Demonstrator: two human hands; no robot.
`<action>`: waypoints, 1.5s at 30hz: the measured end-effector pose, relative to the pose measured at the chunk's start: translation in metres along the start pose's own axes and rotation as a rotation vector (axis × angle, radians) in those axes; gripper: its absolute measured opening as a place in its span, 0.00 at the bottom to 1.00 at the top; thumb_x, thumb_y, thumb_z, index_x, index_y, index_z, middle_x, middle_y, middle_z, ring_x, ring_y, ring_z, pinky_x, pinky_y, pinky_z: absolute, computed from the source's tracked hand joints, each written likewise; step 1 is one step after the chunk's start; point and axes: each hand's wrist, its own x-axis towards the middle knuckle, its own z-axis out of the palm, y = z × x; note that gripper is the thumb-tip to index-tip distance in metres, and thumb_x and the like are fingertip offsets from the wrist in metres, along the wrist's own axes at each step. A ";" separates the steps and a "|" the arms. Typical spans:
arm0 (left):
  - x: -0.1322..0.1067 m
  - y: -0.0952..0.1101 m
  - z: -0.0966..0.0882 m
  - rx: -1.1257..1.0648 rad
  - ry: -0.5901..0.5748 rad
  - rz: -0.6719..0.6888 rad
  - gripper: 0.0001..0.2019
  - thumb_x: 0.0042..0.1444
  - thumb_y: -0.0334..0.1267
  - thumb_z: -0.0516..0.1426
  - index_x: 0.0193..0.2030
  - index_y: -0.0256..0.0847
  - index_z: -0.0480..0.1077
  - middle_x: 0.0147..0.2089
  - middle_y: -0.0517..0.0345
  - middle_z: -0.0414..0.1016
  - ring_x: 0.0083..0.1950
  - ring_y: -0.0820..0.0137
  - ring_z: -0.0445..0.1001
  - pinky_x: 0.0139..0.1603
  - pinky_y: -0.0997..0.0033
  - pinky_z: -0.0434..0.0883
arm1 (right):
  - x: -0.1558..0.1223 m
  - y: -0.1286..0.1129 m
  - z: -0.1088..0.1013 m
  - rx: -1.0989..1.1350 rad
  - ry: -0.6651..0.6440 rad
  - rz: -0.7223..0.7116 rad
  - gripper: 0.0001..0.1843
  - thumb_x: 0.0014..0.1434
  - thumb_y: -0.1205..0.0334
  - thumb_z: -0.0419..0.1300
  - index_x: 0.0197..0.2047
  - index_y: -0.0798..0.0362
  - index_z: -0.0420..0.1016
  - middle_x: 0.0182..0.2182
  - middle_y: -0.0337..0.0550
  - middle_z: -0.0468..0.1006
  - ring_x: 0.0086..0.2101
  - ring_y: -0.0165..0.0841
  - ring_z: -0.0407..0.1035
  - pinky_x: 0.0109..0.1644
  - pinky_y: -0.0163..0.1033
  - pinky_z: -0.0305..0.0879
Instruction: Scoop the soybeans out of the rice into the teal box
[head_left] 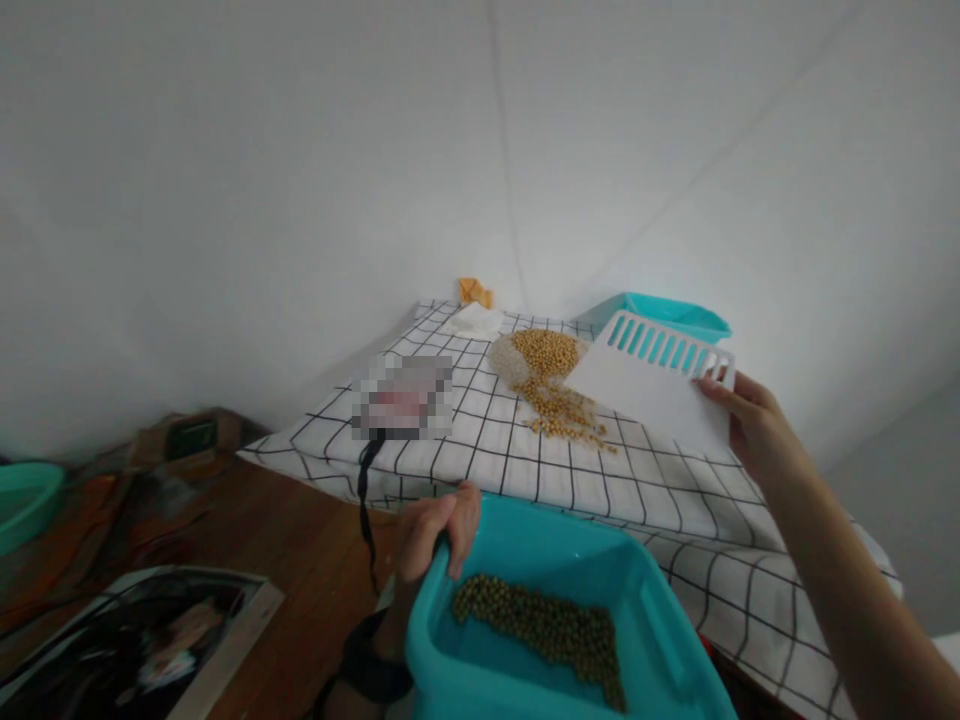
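My left hand (pixel 435 535) grips the rim of a teal plastic tub (pixel 525 560) held near me, with a layer of green beans (pixel 547 625) inside it. My right hand (pixel 754 425) holds the corner of a white slotted plastic board (pixel 649 385), which rests tilted on the checked cloth (pixel 495 450). Beside the board's left edge lies a pile of yellow soybeans (pixel 551 375), partly spilled toward me.
A second teal tray (pixel 675 315) stands behind the board by the wall. A white pad (pixel 474 320) and orange bits (pixel 475 291) lie at the cloth's far end. A blurred patch (pixel 403 398) with a black strap sits left. A wooden table (pixel 285 530) holds a magazine (pixel 142 635) and green bowl (pixel 26 500).
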 end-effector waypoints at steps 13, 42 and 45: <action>0.001 -0.009 0.009 -0.162 -0.077 0.061 0.32 0.74 0.40 0.42 0.14 0.42 0.61 0.11 0.61 0.63 0.16 0.69 0.58 0.33 0.56 0.57 | 0.010 0.028 -0.028 -0.028 -0.095 0.107 0.18 0.53 0.51 0.72 0.47 0.45 0.82 0.45 0.42 0.87 0.44 0.45 0.81 0.50 0.47 0.77; 0.004 0.004 0.006 -0.176 -0.043 -0.080 0.35 0.72 0.46 0.45 0.11 0.43 0.61 0.09 0.58 0.61 0.17 0.68 0.58 0.33 0.55 0.61 | -0.029 0.014 0.069 -0.064 -0.135 -0.109 0.14 0.56 0.48 0.70 0.40 0.47 0.81 0.41 0.43 0.84 0.41 0.42 0.75 0.46 0.44 0.69; 0.005 0.002 0.002 -0.165 -0.083 -0.067 0.35 0.72 0.48 0.45 0.11 0.43 0.63 0.09 0.58 0.62 0.16 0.68 0.58 0.32 0.55 0.62 | -0.033 0.014 0.066 -0.052 -0.188 -0.090 0.13 0.56 0.49 0.70 0.41 0.47 0.81 0.41 0.42 0.84 0.41 0.41 0.75 0.47 0.44 0.69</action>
